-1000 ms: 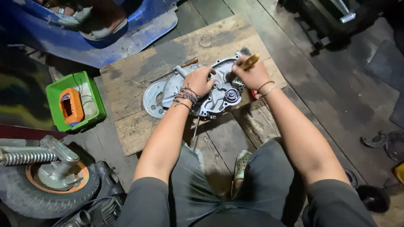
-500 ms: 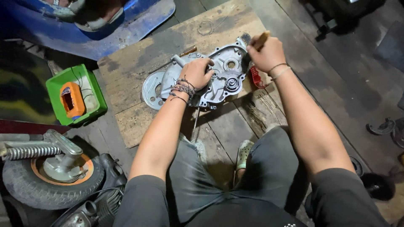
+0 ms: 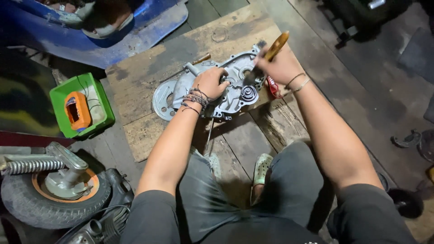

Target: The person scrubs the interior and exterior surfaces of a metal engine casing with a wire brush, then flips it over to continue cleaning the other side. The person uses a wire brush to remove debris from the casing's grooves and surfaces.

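A grey metal engine casing (image 3: 235, 97) lies on a wooden board (image 3: 149, 77). My left hand (image 3: 210, 83) presses down on the casing's left middle and grips its edge. My right hand (image 3: 280, 65) is closed around a brush with a wooden handle (image 3: 276, 45); the bristle end rests inside the casing near its round opening. A round metal plate (image 3: 163, 100) lies just left of the casing. A red object (image 3: 273, 86) sits under my right wrist, partly hidden.
A green tray (image 3: 97, 97) holding an orange part (image 3: 77, 110) stands left of the board. A small wheel with a shock absorber (image 3: 54, 185) lies at lower left. A blue body panel (image 3: 135, 31) is behind the board. Metal parts (image 3: 409, 140) lie at right.
My right hand has swung the brush from the casing's far right edge back toward its centre. My left hand has stayed on the casing.
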